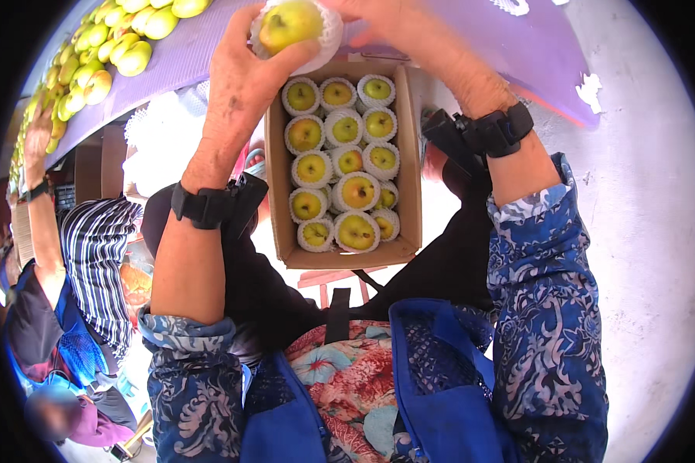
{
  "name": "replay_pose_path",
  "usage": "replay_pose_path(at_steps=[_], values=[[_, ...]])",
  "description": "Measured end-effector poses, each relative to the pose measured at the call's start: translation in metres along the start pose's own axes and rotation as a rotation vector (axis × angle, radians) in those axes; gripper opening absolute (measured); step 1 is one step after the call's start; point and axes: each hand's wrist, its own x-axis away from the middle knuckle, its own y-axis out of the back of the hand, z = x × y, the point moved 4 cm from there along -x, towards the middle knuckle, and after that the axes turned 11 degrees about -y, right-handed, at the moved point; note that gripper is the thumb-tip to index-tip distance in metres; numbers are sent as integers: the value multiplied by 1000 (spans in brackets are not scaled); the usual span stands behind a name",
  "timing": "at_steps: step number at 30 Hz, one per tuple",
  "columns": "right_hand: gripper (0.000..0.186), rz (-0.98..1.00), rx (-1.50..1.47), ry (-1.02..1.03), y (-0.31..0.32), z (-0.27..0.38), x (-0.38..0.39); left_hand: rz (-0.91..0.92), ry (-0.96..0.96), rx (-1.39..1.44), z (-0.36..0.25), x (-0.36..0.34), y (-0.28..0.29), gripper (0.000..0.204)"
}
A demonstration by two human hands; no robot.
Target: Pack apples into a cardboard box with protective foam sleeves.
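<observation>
My left hand [247, 65] is closed round a yellow-green apple [290, 25] at the top of the view. A white foam net [330, 40] wraps the lower part of that apple. My right hand [398, 25] is just to the right of the apple; its fingers are smeared by motion and partly cut off by the top edge. Below both hands stands an open cardboard box [411, 170] between my knees. Rows of netted apples [358, 190] fill it, and a few near the front sit higher than the others.
A purple ribbed table [185, 46] crosses the top, with a heap of loose apples [100, 46] at its left. White foam nets [158, 131] are bunched below the table's edge. At far left another person's hand [37, 143] reaches toward the heap. Net scraps [589, 92] lie at right.
</observation>
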Motion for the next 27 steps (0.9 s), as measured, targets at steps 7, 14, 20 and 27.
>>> replay_pose_path(at_steps=[7, 14, 20, 27], values=[[47, -281, 101, 158, 42, 19, 20, 230, -205, -235, -17, 47, -45, 68], [34, -303, 361, 335, 32, 12, 17, 577, 195, -220, 12, 134, -113, 71], [28, -330, 474, 413, 35, 15, 22, 773, 426, -190, 41, 179, -160, 72], [24, -257, 604, 436, 36, -4, 17, 780, 401, -228, 53, 188, -180, 62]])
